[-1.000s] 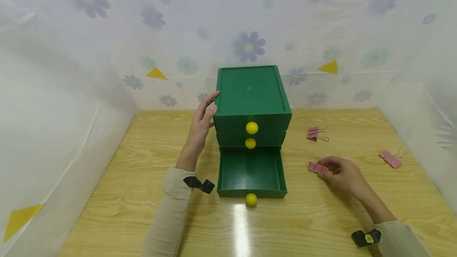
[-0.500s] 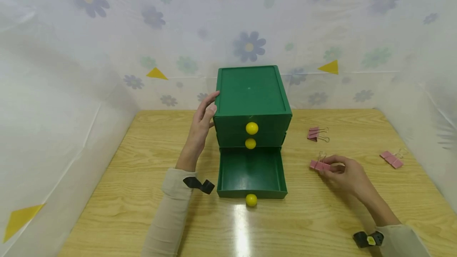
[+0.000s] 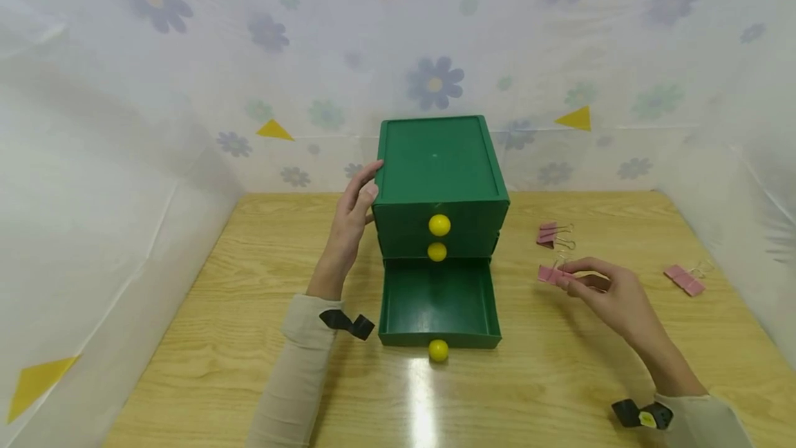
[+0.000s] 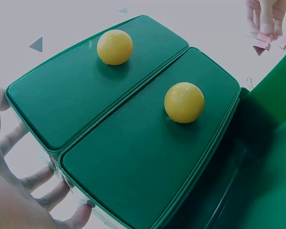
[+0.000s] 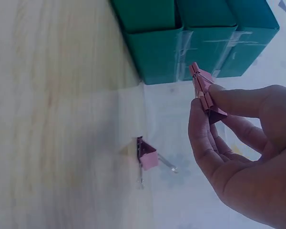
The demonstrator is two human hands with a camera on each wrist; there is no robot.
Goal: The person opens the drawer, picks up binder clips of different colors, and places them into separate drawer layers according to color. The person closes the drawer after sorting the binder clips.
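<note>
A green drawer box [image 3: 435, 164] with round yellow knobs stands on the wooden table. Its bottom drawer [image 3: 435, 306] is pulled out and its inside is bare; the two drawers above are closed. Spread along the box's left side, my left hand [image 3: 347, 230] touches it with its fingertips. To the right of the box, my right hand [image 3: 612, 296] pinches a pink binder clip [image 5: 202, 88] between thumb and fingers. That clip is raised over the table, its wire handles pointing up in the head view.
A second pink binder clip [image 3: 547, 234] lies behind the held one, and a third pink clip [image 3: 685, 281] lies near the table's right edge. White flower-patterned sheeting [image 3: 348, 54] encloses the table [image 3: 249, 365] at the back and sides.
My right hand has lifted the binder clip up off the table and moved it slightly toward the back. My left hand and the drawer box have stayed in place.
</note>
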